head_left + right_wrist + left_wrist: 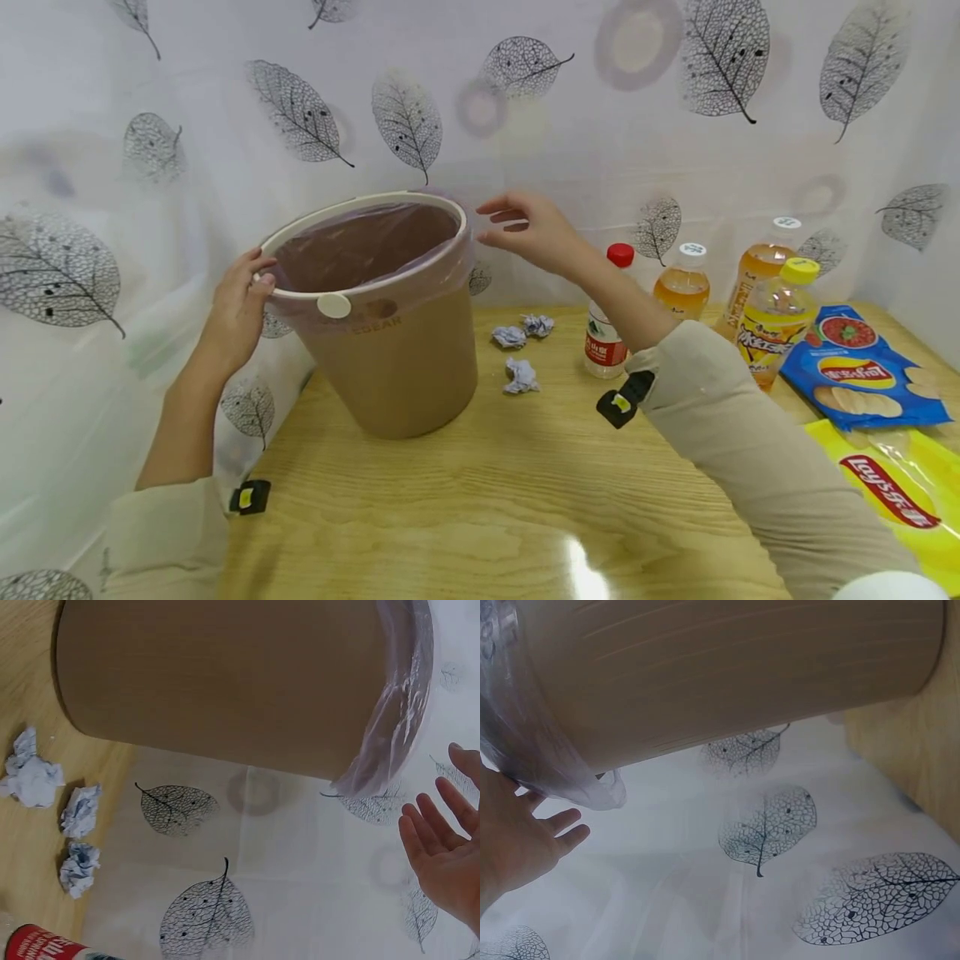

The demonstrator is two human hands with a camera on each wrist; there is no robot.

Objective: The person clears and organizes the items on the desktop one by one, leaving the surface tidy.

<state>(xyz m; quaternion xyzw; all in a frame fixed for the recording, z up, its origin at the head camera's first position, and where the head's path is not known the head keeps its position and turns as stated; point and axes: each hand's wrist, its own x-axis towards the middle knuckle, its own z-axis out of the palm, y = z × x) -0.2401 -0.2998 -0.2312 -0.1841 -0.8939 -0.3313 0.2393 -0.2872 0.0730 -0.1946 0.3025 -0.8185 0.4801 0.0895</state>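
A brown trash can [397, 367] with a cream rim [334, 306] stands on the wooden table, lined with a thin translucent purple bag [442, 275] folded over its edge. At the left of the rim, my left hand [238, 304] grips the edge with thumb and index finger; in the left wrist view its other fingers [564, 819] reach out below the bag's loose edge. My right hand [536, 232] hovers just right of the rim, apart from it. Its fingers are relaxed, and nothing is in it, as the right wrist view also shows.
Several crumpled paper balls [521, 375] lie right of the can. Beyond my right forearm stand a red-capped bottle [604, 342] and several tea bottles [772, 325]. A blue chip bag [862, 375] and a yellow chip bag [900, 492] lie at the right. A leaf-patterned curtain [465, 158] hangs behind.
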